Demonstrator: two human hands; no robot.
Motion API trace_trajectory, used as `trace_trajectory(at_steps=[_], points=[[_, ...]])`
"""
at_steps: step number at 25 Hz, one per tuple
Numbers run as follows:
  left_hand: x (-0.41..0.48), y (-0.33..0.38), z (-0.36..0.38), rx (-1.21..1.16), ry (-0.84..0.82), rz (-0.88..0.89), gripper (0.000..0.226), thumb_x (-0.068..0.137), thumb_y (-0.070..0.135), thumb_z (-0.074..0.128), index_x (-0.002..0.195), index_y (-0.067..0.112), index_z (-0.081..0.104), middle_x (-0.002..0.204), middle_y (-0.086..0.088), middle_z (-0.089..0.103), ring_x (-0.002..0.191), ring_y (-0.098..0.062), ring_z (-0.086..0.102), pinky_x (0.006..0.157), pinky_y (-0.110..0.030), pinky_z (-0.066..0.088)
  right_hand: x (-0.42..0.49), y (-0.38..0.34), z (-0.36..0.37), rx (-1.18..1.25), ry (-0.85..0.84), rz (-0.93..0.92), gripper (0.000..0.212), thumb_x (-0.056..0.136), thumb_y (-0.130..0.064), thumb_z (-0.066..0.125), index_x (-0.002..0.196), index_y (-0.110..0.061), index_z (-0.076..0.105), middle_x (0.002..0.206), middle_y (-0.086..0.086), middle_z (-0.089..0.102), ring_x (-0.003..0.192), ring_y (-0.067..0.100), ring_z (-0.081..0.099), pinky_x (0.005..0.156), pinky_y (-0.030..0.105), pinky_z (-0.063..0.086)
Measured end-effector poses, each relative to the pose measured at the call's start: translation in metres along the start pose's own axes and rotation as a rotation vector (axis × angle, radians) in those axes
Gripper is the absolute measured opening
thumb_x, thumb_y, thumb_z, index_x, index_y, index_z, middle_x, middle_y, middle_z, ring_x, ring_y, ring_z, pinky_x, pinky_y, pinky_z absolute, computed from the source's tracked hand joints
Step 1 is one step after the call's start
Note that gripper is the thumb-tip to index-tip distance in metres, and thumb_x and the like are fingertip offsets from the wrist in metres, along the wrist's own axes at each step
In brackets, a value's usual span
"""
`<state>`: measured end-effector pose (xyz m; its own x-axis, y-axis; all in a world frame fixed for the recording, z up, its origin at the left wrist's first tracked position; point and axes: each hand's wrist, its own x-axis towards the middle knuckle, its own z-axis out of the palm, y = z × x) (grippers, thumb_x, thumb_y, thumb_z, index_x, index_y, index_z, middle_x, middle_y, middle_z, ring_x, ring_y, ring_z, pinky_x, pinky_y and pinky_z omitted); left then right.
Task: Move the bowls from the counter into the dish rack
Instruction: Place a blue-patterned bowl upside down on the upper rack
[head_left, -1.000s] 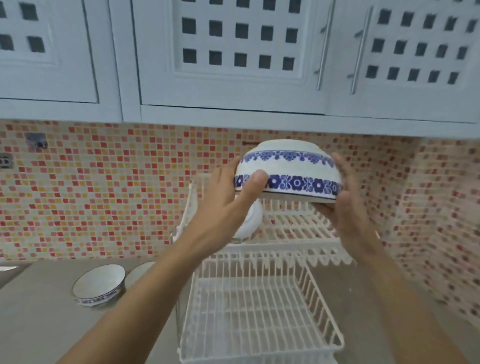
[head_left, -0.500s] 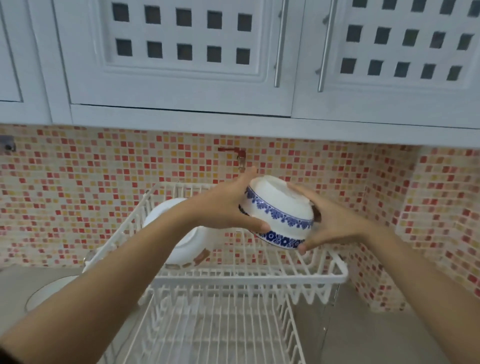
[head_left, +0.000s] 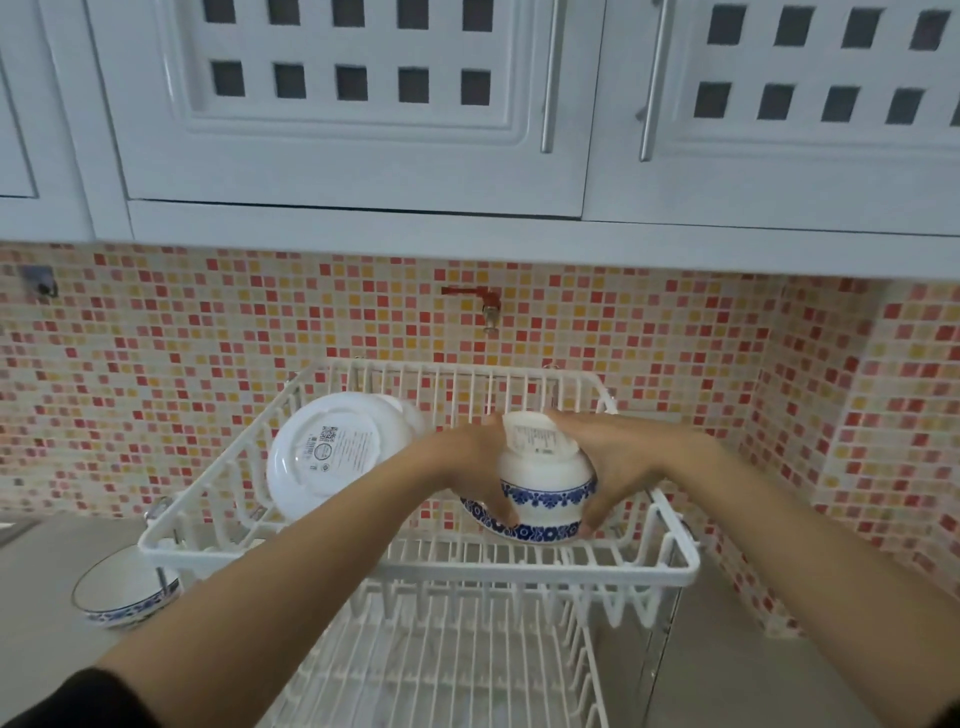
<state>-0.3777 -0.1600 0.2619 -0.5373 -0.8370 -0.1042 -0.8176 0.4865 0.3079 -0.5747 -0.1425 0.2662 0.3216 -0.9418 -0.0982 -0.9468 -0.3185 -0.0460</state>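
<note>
A white two-tier wire dish rack stands on the counter against the tiled wall. In its upper tier a white bowl leans on its side at the left, base toward me. To its right I hold a white bowl with blue flower bands upside down, its rim down on the upper tier's wires. My left hand grips its left side and my right hand grips its right side and base. Another blue-banded bowl sits upright on the counter left of the rack.
The rack's lower tier holds nothing that I can see. White wall cabinets hang low above the rack. A red tap juts from the mosaic wall behind it. Grey counter extends left and right of the rack.
Both hands have lowered the blue-banded bowl from above the rack, turned it upside down and brought it onto the upper tier. My view has shifted closer and down.
</note>
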Motion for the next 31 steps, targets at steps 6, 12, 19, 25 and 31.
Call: trace_trajectory(at_steps=[6, 12, 19, 25, 31], points=[[0.005, -0.004, 0.009, 0.008, -0.015, -0.055, 0.114, 0.067, 0.032, 0.082, 0.152, 0.02, 0.006, 0.148, -0.007, 0.039, 0.129, -0.027, 0.048, 0.105, -0.039, 0.045, 0.003, 0.001, 0.007, -0.057, 0.004, 0.023, 0.138, 0.045, -0.064, 0.081, 0.15, -0.027, 0.001, 0.15, -0.004, 0.037, 0.13, 0.019, 0.041, 0.105, 0.035, 0.041], [-0.002, 0.004, 0.014, 0.124, 0.126, -0.042, 0.098, 0.08, 0.034, 0.071, 0.153, 0.014, 0.008, 0.162, -0.01, -0.006, 0.147, -0.029, 0.018, 0.116, -0.037, 0.029, 0.014, -0.005, 0.008, -0.122, 0.114, 0.085, 0.127, 0.047, -0.082, 0.066, 0.148, -0.025, 0.014, 0.137, 0.004, 0.051, 0.117, 0.024, 0.053, 0.091, 0.042, 0.051], [0.005, 0.005, 0.018, 0.168, 0.131, -0.064, 0.085, 0.087, 0.028, 0.065, 0.152, 0.011, 0.013, 0.161, -0.015, -0.003, 0.145, -0.036, 0.023, 0.114, -0.041, 0.032, 0.016, -0.004, 0.009, 0.004, 0.167, 0.081, 0.111, 0.051, -0.078, 0.067, 0.142, -0.024, 0.032, 0.121, -0.003, 0.062, 0.103, 0.019, 0.059, 0.086, 0.04, 0.053], [-0.01, 0.004, 0.002, 0.12, 0.156, -0.038, 0.082, 0.089, 0.017, 0.062, 0.152, 0.007, 0.011, 0.161, -0.016, 0.001, 0.14, -0.034, 0.033, 0.107, -0.036, 0.04, -0.005, -0.018, -0.005, 0.008, 0.079, 0.126, 0.095, 0.07, -0.065, 0.066, 0.146, -0.023, 0.026, 0.151, -0.002, 0.037, 0.133, 0.022, 0.041, 0.109, 0.039, 0.038], [-0.077, -0.017, -0.051, 0.018, 0.469, 0.05, 0.052, 0.098, 0.004, 0.036, 0.149, 0.007, 0.024, 0.144, -0.019, 0.045, 0.121, -0.031, 0.054, 0.086, -0.031, 0.046, -0.027, -0.085, -0.025, -0.053, 0.323, 0.178, 0.072, 0.094, -0.057, 0.029, 0.151, -0.015, 0.015, 0.16, 0.002, 0.015, 0.147, 0.018, 0.02, 0.118, 0.036, 0.019]])
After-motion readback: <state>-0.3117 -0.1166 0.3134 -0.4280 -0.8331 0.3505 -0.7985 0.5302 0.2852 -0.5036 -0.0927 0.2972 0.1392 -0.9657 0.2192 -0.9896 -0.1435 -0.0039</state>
